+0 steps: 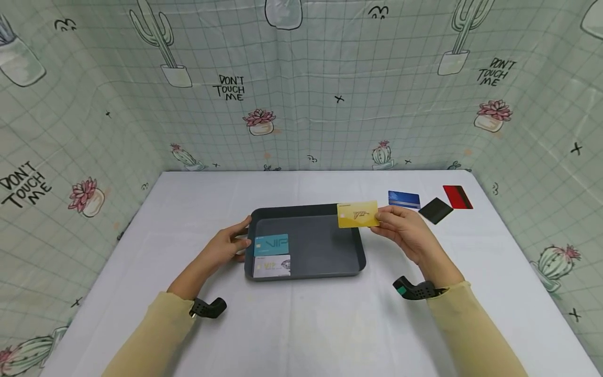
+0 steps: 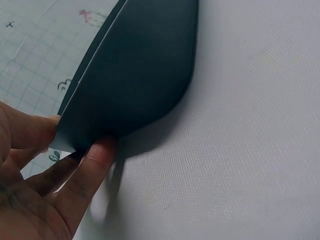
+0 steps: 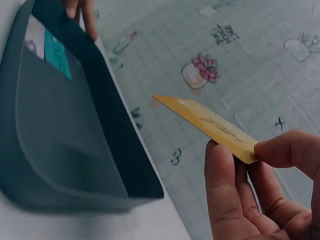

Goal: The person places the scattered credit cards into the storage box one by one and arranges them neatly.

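My right hand (image 1: 400, 230) pinches a yellow card (image 1: 357, 214) by its right edge, thumb on top and fingers beneath. The card is held over the back right corner of a dark grey tray (image 1: 325, 246); in the right wrist view the yellow card (image 3: 210, 125) tilts above the table. At the tray's left side, my left hand (image 1: 226, 243) grips the wall, with the thumb at the rim and fingertips (image 2: 102, 150) low against the outside. Inside the tray, a teal VIP card (image 1: 271, 245) lies directly behind a white VIP card (image 1: 272, 266) at the left.
Right of the tray, on the white table (image 1: 301, 324), lie a blue card (image 1: 404, 199), a black card (image 1: 435, 210) and a red card (image 1: 457, 197) with a dark stripe. A patterned cloth (image 1: 320, 120) hangs behind and along both sides.
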### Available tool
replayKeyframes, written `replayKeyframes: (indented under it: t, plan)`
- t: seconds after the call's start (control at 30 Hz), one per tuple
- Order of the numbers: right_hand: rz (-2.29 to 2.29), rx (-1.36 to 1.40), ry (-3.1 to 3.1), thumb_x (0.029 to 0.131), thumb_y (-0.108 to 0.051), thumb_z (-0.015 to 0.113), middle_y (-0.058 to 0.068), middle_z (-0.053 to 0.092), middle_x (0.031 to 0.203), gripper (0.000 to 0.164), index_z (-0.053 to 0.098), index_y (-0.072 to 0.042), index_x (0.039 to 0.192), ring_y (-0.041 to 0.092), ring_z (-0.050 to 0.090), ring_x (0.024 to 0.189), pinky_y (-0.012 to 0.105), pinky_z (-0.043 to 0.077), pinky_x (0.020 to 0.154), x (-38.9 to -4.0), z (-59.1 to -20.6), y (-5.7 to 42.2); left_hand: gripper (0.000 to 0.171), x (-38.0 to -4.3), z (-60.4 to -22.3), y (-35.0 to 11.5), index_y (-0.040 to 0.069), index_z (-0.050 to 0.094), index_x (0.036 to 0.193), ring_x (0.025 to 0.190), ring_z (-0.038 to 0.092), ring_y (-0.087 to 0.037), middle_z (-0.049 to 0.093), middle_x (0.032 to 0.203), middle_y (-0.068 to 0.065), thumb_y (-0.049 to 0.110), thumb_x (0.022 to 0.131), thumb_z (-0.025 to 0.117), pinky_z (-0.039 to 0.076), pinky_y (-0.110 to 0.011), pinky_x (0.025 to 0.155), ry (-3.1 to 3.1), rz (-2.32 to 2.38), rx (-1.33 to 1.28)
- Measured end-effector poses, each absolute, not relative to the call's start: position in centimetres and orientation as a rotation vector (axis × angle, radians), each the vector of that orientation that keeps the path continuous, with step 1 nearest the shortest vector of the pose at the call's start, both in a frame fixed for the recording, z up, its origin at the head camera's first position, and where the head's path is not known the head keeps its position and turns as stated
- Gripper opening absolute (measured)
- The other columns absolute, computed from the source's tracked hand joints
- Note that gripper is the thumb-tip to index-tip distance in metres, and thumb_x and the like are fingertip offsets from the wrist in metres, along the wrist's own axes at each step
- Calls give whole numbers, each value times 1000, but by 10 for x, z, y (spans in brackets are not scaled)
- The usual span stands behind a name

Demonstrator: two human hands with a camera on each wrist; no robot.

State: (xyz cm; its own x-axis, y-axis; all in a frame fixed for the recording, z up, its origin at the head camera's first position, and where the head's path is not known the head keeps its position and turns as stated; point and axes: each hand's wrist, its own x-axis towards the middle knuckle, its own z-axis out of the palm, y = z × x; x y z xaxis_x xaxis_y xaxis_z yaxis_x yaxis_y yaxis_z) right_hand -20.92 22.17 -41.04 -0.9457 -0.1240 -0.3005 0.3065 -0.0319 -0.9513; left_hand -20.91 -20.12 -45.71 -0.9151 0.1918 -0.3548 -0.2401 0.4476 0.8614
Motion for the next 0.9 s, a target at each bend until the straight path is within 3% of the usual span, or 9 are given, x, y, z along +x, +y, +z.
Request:
replayKeyframes:
  t: [0.3, 0.53, 0.9]
  plan:
    - [-2064, 162, 1895, 104, -13, 62, 22, 45, 144, 33, 52, 4, 130, 15, 68, 105, 35, 54, 100, -217, -412, 190, 70, -210, -456, -201, 22, 24, 166, 131, 54, -35, 32, 165, -23, 5, 106, 56, 58, -29, 79, 2297, 1466, -32]
    - [-2082, 153, 1839, 103, -7, 62, 21, 47, 140, 30, 54, 6, 129, 17, 67, 105, 26, 58, 91, -222, -420, 157, 70, -208, -455, -202, 20, 24, 166, 131, 55, -36, 32, 165, -25, 5, 106, 56, 58, -30, 78, 2301, 1469, -29]
    - [-2031, 128, 1868, 101, -2, 64, 25, 49, 142, 33, 55, 9, 130, 19, 67, 104, 24, 59, 86, -230, -432, 117, 69, -209, -458, -203, 19, 26, 165, 128, 54, -35, 33, 163, -26, 3, 105, 56, 59, -28, 78, 2312, 1500, -23]
